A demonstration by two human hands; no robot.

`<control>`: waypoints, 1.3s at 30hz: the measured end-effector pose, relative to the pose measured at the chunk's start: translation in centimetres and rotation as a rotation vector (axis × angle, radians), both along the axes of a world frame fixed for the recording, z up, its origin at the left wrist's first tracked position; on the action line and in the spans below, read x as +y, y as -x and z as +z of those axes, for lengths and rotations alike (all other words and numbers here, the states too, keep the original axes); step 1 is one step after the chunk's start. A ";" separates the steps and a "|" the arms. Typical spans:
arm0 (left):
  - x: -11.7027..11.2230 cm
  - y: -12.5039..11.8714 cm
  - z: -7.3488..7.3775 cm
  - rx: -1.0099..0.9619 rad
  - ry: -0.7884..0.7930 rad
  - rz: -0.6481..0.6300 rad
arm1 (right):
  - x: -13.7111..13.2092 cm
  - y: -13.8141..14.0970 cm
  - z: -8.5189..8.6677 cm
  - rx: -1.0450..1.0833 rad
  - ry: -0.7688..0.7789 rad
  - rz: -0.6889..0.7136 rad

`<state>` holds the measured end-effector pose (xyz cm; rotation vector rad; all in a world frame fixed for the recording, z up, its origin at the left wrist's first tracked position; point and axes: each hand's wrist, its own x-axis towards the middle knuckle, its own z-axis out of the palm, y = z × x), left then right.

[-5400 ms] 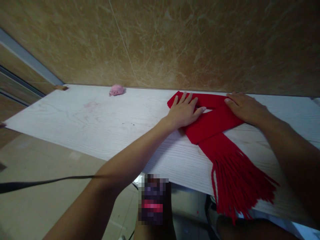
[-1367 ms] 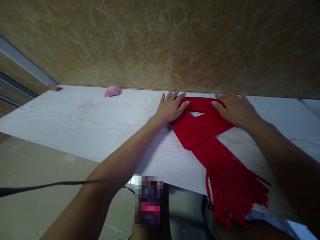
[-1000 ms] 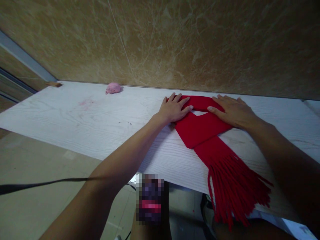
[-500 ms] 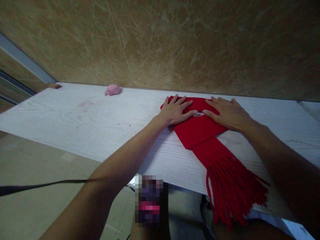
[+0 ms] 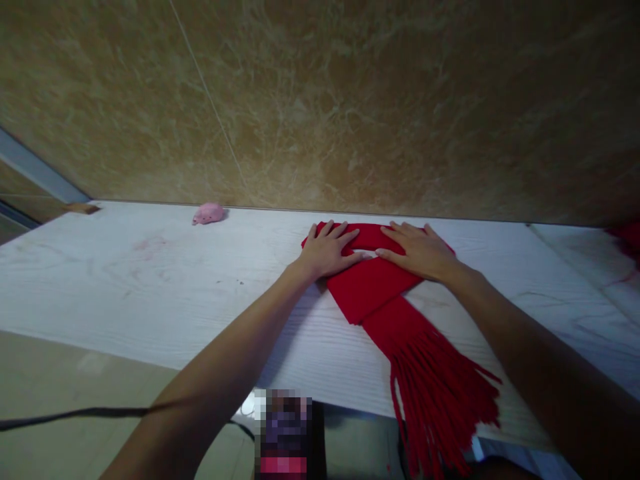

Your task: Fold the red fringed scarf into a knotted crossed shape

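Observation:
A red scarf (image 5: 370, 283) with a long fringe lies on the white wood-grain table (image 5: 200, 313), folded into a loop at its far part. Its two layers cross below the loop, and the fringed end hangs over the table's near edge. On the loop's left side my left hand (image 5: 325, 251) rests flat, fingers spread. My right hand (image 5: 423, 251) presses flat on the right side, its fingers also spread. The two thumbs point toward each other above a small gap where white shows through.
A small pink toy-like object (image 5: 209, 213) sits near the wall at the back left. Behind the table rises a brown marbled wall (image 5: 310, 107). At the far right edge lies another red item (image 5: 627, 240). A dark strap (image 5: 75, 420) crosses the lower left.
The view has tilted up and shifted right, so the table and scarf appear lower and further left. Both hands stay flat on the scarf; more red cloth shows at the right edge.

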<state>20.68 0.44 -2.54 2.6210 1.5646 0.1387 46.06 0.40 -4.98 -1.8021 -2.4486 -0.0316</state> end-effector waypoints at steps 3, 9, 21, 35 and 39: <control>0.0 0.3 0.2 -0.035 -0.003 0.004 | -0.2 -0.2 0.2 0.035 -0.050 0.010; 0.3 0.8 0.1 -0.022 -0.009 -0.004 | -0.4 -0.2 0.7 0.027 -0.003 0.010; 0.0 1.2 0.1 0.004 0.048 0.029 | -0.6 -0.9 1.1 0.048 0.005 -0.060; 0.1 1.1 -0.1 0.007 0.045 0.027 | -0.5 -1.0 0.9 0.043 0.044 -0.066; 0.0 1.1 -0.1 -0.002 0.036 0.018 | -0.4 -1.2 0.9 0.070 0.028 -0.065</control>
